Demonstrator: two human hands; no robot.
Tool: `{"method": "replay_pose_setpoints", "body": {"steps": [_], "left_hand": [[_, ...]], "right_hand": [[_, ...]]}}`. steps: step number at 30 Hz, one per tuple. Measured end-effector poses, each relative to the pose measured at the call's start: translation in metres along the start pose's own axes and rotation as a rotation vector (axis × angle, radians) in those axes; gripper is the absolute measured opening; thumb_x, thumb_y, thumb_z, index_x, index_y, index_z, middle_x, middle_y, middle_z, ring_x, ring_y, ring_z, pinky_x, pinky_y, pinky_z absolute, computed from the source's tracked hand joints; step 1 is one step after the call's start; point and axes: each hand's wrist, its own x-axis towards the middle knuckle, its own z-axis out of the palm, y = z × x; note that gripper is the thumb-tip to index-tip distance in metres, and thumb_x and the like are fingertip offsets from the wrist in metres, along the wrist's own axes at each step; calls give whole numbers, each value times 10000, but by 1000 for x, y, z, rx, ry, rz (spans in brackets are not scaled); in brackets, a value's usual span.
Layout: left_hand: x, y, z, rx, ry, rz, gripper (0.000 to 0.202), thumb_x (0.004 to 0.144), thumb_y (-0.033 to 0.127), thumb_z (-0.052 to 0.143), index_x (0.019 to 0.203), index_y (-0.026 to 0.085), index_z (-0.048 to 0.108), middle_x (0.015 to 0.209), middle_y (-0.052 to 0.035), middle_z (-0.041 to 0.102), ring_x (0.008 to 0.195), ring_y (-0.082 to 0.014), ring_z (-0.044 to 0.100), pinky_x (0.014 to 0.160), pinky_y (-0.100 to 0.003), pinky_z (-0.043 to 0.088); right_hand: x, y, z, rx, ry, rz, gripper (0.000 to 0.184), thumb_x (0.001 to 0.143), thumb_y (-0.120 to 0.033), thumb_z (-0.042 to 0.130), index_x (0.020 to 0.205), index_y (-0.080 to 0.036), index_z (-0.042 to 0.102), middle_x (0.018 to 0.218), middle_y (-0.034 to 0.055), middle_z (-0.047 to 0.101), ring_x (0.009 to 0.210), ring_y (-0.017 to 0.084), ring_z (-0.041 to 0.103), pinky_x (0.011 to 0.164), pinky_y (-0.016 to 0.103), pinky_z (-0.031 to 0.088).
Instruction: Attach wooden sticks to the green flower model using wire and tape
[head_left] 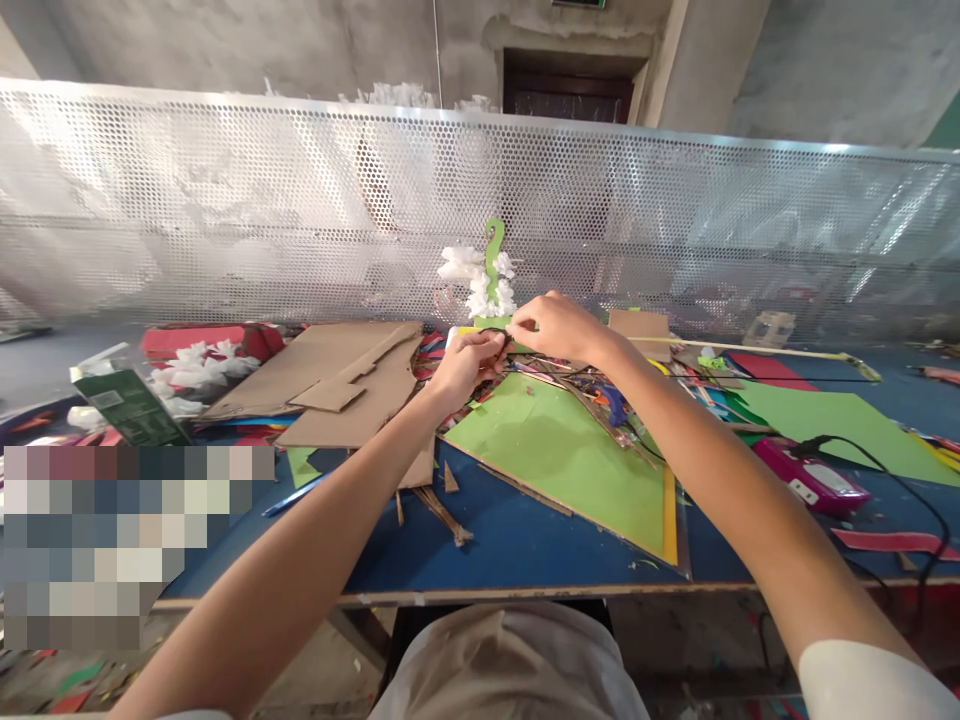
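My left hand [466, 364] is closed in a pinch on a small dark strip or cord [495, 333], whose kind I cannot make out. Close to its right, my right hand [556, 327] has thumb and forefinger pinched together at the same spot; what lies between them is too small to name. Just behind both hands stands a green paper stem [493, 262] with a curled top, with white crumpled flower-like tufts [480, 298] around it. Below the hands, a light green sheet [574, 460] lies on the blue table [495, 550].
Brown cardboard pieces [352, 375] lie to the left, beside a dark green box [131, 405]. A magenta power strip [814, 477] with a black cord sits at right, near more green paper [847, 425]. Behind the table rises a perforated metal screen [300, 210].
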Motion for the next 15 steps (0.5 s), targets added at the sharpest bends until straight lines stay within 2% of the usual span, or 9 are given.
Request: {"method": "replay_pose_setpoints", "body": {"steps": [2,4,6,9,12,15], "left_hand": [[0,-1,0,1,0,2,238,763,296,825,703,136,660,628,-33,576,551,-87,521,450,-172,336],[1,-2,-1,-1,2,2,230,769,298,818,709,135,667,627,-32,576,548,-85,522,451,-172,340],[2,-3,-1,-1,5,2,219,757,289,820,713,134,672,639,-32,582,549,-87,533,449,-174,345],[2,-4,-2,-10,14,4,204,725,263,830,719,130,675,674,-36,597,551,-84,544,443,-173,346],[3,-5,-2,-13,14,-2,197,721,259,827,736,129,680,660,-34,595,555,-89,552,444,-170,350],[4,-6,-3,-14,10,-9,192,728,265,819,751,129,685,636,-35,596,550,-94,557,446,-171,353]], "right_hand": [[-2,-2,-1,67,24,21,170,949,-299,609,1022,-187,714,746,44,660,660,163,462,721,334,309],[-3,-2,-2,132,2,34,213,958,-304,613,1140,-206,665,785,48,700,652,168,510,715,330,336],[-4,-1,-3,178,-54,25,183,979,-314,596,1118,-214,662,813,44,719,615,152,523,712,326,353],[-2,5,-4,210,-91,-3,175,991,-311,580,983,-195,712,817,40,720,589,131,522,731,329,362],[0,11,-5,175,-93,-35,239,982,-326,586,913,-178,761,759,46,697,659,157,538,750,341,346],[1,13,-5,145,-91,-86,244,943,-360,628,915,-181,793,852,75,731,763,190,570,771,349,345]]}}
